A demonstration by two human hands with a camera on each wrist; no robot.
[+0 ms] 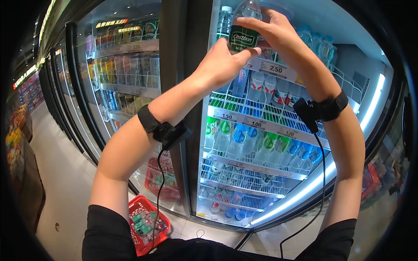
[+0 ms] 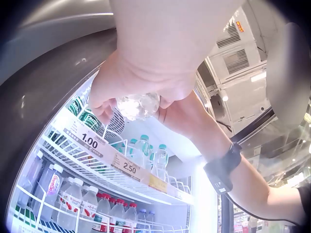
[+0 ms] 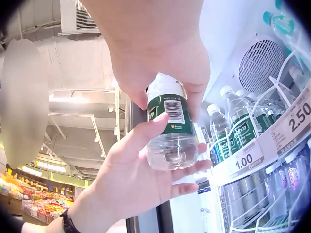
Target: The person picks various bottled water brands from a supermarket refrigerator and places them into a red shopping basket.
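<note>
Both hands hold a clear water bottle [image 1: 244,37] with a green Cestbon label, high at the front of an opened drinks fridge. My right hand [image 1: 278,32] grips its upper part from above, as the right wrist view also shows. Lower down, my left hand [image 1: 220,64] holds the bottle with its thumb across the label [image 3: 177,127] and the fingers behind. In the left wrist view the clear base [image 2: 138,107] shows between the hands. Similar green-labelled bottles [image 3: 238,121] stand on the top shelf beside it.
Wire shelves with price strips [image 1: 257,124] carry rows of bottles below the hands. A dark upright frame [image 1: 180,87] borders the fridge on the left, a bright light strip [image 1: 374,102] on the right. On the floor stands a red basket [image 1: 160,238] with packaged goods in it.
</note>
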